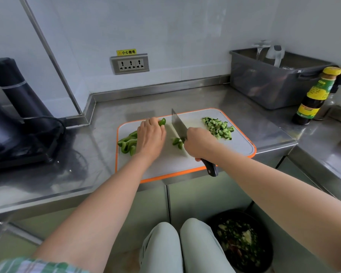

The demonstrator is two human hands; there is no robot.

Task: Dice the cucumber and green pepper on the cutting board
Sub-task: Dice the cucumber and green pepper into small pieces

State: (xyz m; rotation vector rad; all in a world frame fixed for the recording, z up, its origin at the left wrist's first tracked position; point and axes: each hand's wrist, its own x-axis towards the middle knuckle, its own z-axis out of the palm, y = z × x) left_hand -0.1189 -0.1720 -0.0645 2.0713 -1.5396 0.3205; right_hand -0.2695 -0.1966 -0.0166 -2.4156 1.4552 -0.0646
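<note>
A white cutting board (185, 160) with an orange rim lies on the steel counter. Diced cucumber (219, 127) is piled at its far right. Green pepper strips (127, 143) lie at its left edge. My left hand (150, 135) presses down on a pepper strip (162, 121), whose end shows past my fingertips. My right hand (200, 143) grips the dark handle of a cleaver (177, 123), whose blade stands edge-down on the board just right of my left hand. A few cut pepper pieces (177, 143) lie beside the blade.
A grey plastic tub (274, 83) stands at the back right, with a sauce bottle (316, 95) beside it. A black appliance (17, 115) with a cord fills the left counter. A wall socket (129, 64) is behind. A bin of scraps (242, 241) sits on the floor by my knees.
</note>
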